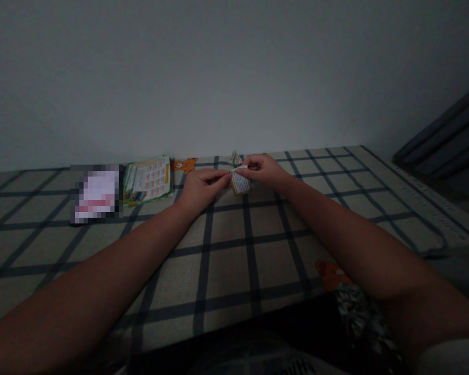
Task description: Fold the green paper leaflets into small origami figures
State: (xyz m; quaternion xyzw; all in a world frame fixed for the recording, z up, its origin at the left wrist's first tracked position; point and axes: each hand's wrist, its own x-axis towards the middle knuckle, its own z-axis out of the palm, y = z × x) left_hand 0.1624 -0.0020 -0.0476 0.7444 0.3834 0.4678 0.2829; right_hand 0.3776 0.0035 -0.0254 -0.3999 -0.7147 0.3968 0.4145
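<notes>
Pinching a small white piece of printed paper (242, 184) at twelve o'clock, with the left hand (203, 187) at its ten o'clock edge and the right hand (264, 170) at two, maybe to stop it slipping. Seeing, at ten o'clock on the blue-checked cream cloth (229, 271), a flat pile of green-and-white paper sheets (149, 179), perhaps put aside for hand room.

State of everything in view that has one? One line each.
Left hand: pinching the printed paper
Right hand: pinching the same paper
Printed paper: folded small, held between both hands
Printed sheets: stacked, lying on the cloth
Pixelated item: lying beside the sheets, details masked
Grey-white bundle: crumpled-looking, material unclear
Checked cloth: spread out
</notes>
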